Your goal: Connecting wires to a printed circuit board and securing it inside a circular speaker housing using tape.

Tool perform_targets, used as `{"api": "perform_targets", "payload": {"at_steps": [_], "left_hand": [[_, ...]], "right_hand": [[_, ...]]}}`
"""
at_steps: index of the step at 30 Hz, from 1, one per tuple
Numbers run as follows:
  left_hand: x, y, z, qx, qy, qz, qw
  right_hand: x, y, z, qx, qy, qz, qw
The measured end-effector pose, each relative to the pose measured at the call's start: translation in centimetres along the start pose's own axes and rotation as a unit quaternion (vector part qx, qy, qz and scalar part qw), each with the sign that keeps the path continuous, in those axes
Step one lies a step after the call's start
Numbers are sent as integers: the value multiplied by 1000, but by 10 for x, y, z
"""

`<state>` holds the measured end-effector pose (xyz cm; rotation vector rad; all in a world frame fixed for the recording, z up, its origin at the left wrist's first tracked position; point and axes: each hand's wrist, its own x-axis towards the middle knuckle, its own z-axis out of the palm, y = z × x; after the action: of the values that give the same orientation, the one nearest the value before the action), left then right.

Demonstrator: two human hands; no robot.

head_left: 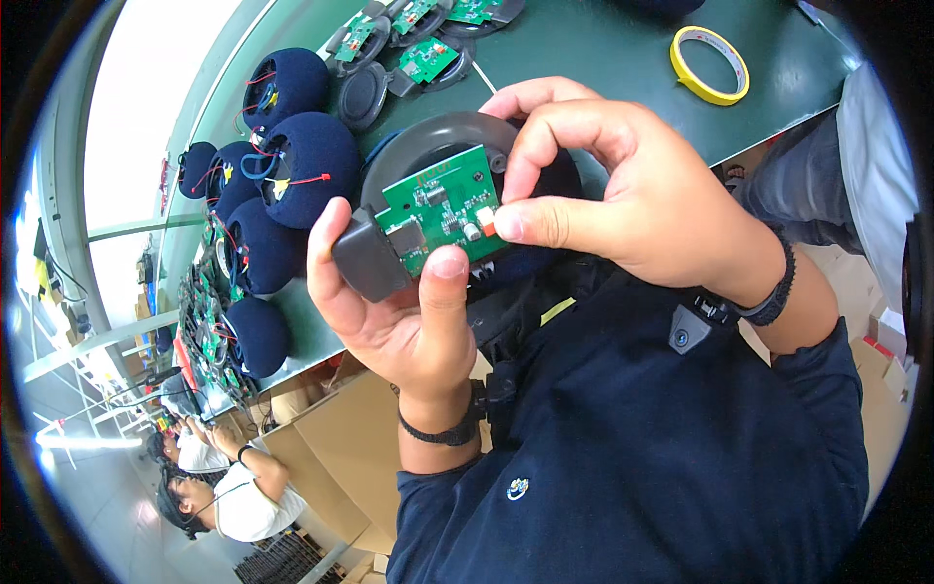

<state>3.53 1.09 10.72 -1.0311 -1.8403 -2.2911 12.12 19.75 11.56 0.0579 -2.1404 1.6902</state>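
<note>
My left hand (409, 336) grips a green circuit board (438, 204) by its lower left end, where a black plastic piece (372, 255) is joined to it. The thumb lies along the board's near edge. My right hand (603, 185) is closed at the board's right edge, thumb and forefinger pinching by a small white-and-orange connector (487, 221). Whether a wire is between those fingertips is hidden. Behind the board is a dark grey round plastic ring (413, 141); a dark, rounded body shows partly below it.
On the green table (613, 49) stand several navy fabric-covered round housings (316, 165) with red wires, at left. Round black bases with boards (428, 60) lie at the back. A yellow tape roll (710, 66) lies far right. Co-workers (253, 501) are lower left; another person (876, 165) stands right.
</note>
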Motion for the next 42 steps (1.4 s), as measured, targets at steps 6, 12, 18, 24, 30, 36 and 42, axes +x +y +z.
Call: {"api": "perform_targets", "payload": {"at_steps": [6, 12, 18, 24, 30, 36, 42], "left_hand": [[-11, 7, 2, -16, 18, -26, 999], [-15, 0, 7, -66, 28, -28, 997], [-10, -1, 11, -32, 48, -14, 998], [-9, -5, 7, 10, 64, -20, 998], [-42, -15, -13, 140, -14, 225, 964], [-57, -16, -29, 197, -120, 344, 910], [-55, -10, -31, 213, -147, 332, 907]], "right_hand": [[-7, 3, 1, -3, 16, -2, 1000], [6, -4, 1, 197, -54, 92, 975], [7, 2, 4, 181, -76, 76, 978], [1, 25, -1, 152, -56, 34, 986], [3, 24, -12, -136, -81, -110, 981], [22, 9, -11, -170, -76, -109, 976], [75, -4, 6, -206, -174, -150, 951]]}}
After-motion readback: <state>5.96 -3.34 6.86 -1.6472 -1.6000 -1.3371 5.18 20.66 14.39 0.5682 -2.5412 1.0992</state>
